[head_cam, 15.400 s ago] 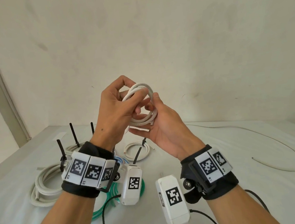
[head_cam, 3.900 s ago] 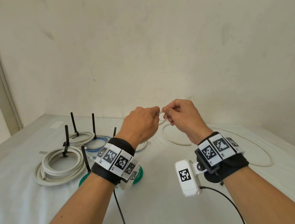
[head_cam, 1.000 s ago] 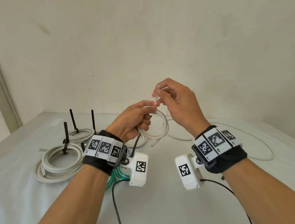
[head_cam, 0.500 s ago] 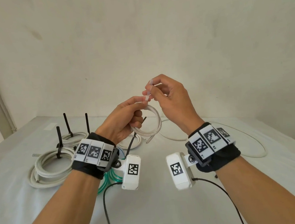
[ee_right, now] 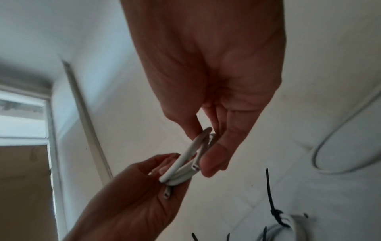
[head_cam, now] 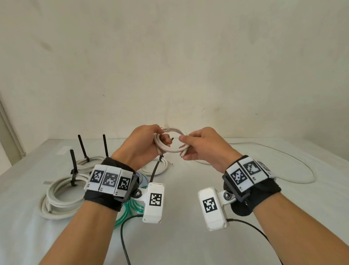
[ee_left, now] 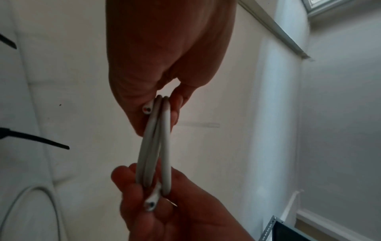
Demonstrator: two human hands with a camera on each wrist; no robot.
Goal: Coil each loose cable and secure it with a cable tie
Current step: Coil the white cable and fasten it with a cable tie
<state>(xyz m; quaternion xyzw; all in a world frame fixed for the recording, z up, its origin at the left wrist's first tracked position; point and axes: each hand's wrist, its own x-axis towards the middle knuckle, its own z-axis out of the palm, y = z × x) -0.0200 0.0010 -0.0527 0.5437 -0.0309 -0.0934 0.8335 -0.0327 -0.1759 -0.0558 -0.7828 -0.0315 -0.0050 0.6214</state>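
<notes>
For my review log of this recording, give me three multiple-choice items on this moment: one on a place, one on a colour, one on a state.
1. Where is the small white coil?
A. on the table
B. in the air between both hands
C. on the floor

2. What colour is the tie on it?
A. black
B. green
C. white

3. The long white cable on the table's right is:
A. loose, untied
B. coiled and tied
C. held

Key: 1 B, the left hand and right hand grip it above the table; 2 C, its head and tail show pale; 3 A, one open loop, no tie.
</notes>
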